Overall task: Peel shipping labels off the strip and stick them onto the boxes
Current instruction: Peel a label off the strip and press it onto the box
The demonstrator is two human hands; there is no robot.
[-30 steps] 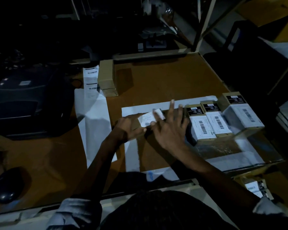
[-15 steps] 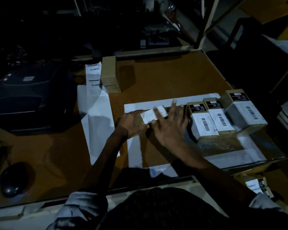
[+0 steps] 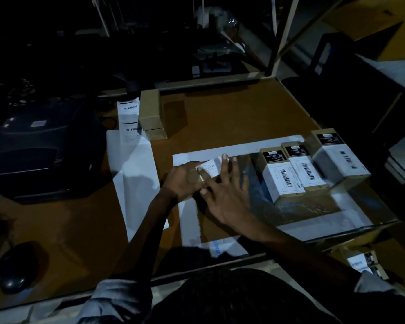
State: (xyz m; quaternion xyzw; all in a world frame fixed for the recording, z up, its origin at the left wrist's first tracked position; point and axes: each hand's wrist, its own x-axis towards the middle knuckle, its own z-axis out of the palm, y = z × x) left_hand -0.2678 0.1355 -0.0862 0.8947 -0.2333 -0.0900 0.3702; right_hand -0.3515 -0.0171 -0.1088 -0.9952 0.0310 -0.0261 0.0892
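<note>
Left hand (image 3: 185,181) steadies box (image 3: 193,177); right hand (image 3: 227,195), fingers flat, presses label (image 3: 209,168). Hands touching. Smooth outward from centre, sealing edges without creases.

head view: I look from above and behind both hands | facing forward and down | close, at arm's reach

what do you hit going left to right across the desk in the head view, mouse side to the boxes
mouse → black printer → label strip → plain brown boxes → left hand → right hand → three labelled boxes
</note>
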